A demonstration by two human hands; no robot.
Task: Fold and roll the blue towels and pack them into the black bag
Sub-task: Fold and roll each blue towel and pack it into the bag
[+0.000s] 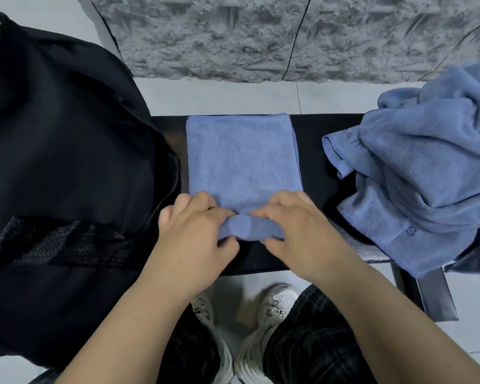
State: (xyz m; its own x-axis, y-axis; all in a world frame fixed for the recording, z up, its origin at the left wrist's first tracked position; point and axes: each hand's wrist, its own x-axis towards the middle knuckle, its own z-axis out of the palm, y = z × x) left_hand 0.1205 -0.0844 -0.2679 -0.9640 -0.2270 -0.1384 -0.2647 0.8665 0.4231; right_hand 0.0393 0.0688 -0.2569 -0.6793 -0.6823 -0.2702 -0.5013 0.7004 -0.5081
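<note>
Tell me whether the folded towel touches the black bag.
Apart. The head view shows a dark strip of bench between the folded towel and the black bag.

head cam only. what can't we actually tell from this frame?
- Inside of the black fabric bag: its own cloth covers it, left edge crops it. Packed towels unknown.
- Count in the crumpled blue towel heap: bunched, cut by right edge.
- Roll tightness on the folded blue towel: left hand and right hand cover its ends.
- Heap lettering: creased, only an "S" reads.
</note>
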